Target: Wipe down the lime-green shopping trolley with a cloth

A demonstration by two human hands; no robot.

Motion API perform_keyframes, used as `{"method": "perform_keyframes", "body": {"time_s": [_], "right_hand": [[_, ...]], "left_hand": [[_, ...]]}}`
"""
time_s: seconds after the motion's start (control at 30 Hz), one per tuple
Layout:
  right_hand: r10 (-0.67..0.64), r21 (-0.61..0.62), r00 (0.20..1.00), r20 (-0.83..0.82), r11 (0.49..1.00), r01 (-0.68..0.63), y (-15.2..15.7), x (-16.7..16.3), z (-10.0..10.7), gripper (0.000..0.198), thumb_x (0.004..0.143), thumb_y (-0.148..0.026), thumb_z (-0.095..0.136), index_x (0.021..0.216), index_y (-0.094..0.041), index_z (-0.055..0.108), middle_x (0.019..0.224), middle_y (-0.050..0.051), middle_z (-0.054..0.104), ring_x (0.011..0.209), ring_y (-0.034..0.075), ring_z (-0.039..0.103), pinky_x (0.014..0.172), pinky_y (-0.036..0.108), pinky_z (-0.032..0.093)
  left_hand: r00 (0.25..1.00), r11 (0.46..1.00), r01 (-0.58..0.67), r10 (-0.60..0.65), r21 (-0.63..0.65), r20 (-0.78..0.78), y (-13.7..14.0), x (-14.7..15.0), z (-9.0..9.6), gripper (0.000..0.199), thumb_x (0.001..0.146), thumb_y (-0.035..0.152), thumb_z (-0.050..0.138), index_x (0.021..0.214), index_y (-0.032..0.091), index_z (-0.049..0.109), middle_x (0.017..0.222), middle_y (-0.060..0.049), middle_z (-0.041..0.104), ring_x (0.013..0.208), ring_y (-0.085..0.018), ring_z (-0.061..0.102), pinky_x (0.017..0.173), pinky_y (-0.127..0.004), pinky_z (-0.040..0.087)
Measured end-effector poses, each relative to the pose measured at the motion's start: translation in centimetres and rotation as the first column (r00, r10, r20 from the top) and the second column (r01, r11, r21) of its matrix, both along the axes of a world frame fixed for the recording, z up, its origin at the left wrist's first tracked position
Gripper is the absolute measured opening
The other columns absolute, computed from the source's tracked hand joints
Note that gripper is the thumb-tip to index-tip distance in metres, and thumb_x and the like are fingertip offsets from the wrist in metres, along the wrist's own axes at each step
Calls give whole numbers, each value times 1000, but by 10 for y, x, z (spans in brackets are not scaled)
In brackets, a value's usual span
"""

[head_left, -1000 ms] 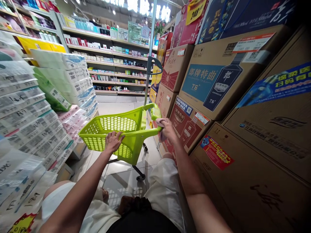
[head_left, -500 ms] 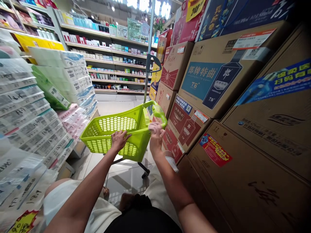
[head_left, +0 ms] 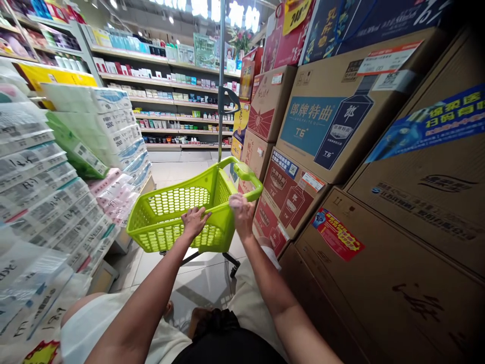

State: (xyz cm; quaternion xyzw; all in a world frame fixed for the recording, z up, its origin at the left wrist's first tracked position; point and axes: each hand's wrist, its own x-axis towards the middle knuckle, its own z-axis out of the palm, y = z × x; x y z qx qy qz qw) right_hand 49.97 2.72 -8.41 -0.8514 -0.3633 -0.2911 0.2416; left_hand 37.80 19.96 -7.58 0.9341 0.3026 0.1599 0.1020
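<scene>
A bright green shopping cart (head_left: 170, 235) with a perforated plastic basket stands turned sideways in front of me, with no goods visible in it. My left hand (head_left: 194, 222) is closed over the near rim of the basket, fingers hooked inside. At the corner where the rim meets the push handle (head_left: 254, 191), my right hand (head_left: 244, 217) is bunched around a pale pinkish cloth (head_left: 237, 201), pressed close to the green plastic. Motion blurs the cloth and fingertips a little. A tall metal pole (head_left: 222, 60) with a grey hook-shaped bracket (head_left: 228, 101) rises from behind the handle.
Stacked cardboard cartons (head_left: 310, 126) wall the right side, close to my right arm. Wrapped tissue packs (head_left: 60, 202) are piled on the left. Across the tiled floor (head_left: 170, 169), shelves (head_left: 166, 96) of small boxes and bottles stand at the back.
The cart has turned slightly, its basket sitting a little lower and further right. My left hand has shifted right with the rim. The right hand and cloth stay at the handle corner.
</scene>
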Motion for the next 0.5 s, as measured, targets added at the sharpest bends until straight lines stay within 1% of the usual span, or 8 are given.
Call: {"method": "perform_keyframes", "body": {"time_s": [0.1, 0.17, 0.2, 0.27, 0.33, 0.37, 0.43, 0.5], "right_hand": [[-157, 122, 980, -124, 977, 172, -3, 19, 12, 46, 103, -20, 39, 144, -13, 58, 153, 28, 42, 133, 39, 47, 110, 59, 42], [-207, 115, 950, -232, 964, 239, 0, 16, 4, 48, 102, -21, 42, 147, -12, 55, 158, 29, 35, 139, 40, 43, 113, 59, 40], [-201, 74, 942, -269, 971, 228, 2, 9, -6, 49, 101, -19, 43, 147, -11, 55, 158, 29, 35, 139, 40, 43, 114, 58, 40], [-130, 14, 948, -290, 990, 140, 4, -11, -33, 46, 97, -13, 44, 140, -12, 61, 153, 28, 41, 138, 36, 44, 114, 53, 40], [-5, 72, 962, -273, 997, 26, 3, -26, -56, 41, 95, -10, 43, 128, -15, 67, 144, 23, 49, 133, 31, 47, 113, 48, 43], [39, 124, 966, -255, 992, -7, 2, -28, -61, 40, 95, -12, 43, 127, -16, 66, 140, 21, 52, 130, 30, 48, 111, 47, 45], [58, 226, 977, -207, 974, -10, -2, -21, -53, 41, 96, -16, 42, 131, -17, 63, 138, 20, 53, 129, 29, 48, 108, 47, 47], [-7, 250, 987, -164, 967, 48, -5, -6, -24, 43, 97, -19, 40, 135, -17, 61, 144, 21, 49, 134, 30, 44, 111, 50, 43]], "left_hand": [[1000, 1000, 4, -4, -10, 2, 1, 2, -1, 41, 102, 54, 40, 111, 29, 72, 118, -10, 68, 118, -30, 55, 95, -42, 33], [1000, 1000, -7, 7, -12, 2, 1, 4, -1, 42, 102, 54, 40, 112, 29, 71, 119, -10, 68, 118, -30, 55, 96, -43, 34], [1000, 1000, -10, 10, -14, -2, 1, 5, -1, 42, 102, 54, 39, 112, 28, 71, 119, -10, 67, 118, -30, 55, 96, -43, 34], [1000, 1000, -10, 10, -19, -11, 1, 5, 0, 44, 103, 54, 37, 112, 28, 71, 120, -11, 67, 118, -31, 55, 96, -44, 34], [1000, 1000, -6, 6, -26, -14, 3, 4, 1, 45, 103, 54, 36, 112, 28, 72, 120, -12, 67, 118, -32, 55, 94, -43, 35], [1000, 1000, -3, 3, -29, -14, 4, 3, 1, 46, 103, 54, 36, 112, 28, 72, 120, -12, 67, 118, -32, 55, 93, -43, 35], [1000, 999, -1, 0, -33, -12, 6, 2, 1, 45, 102, 54, 37, 112, 28, 72, 119, -12, 67, 118, -32, 55, 93, -43, 36], [1000, 999, -2, 2, -35, -14, 6, 2, 1, 44, 102, 54, 38, 113, 28, 72, 119, -12, 67, 117, -32, 55, 94, -44, 36]]}}
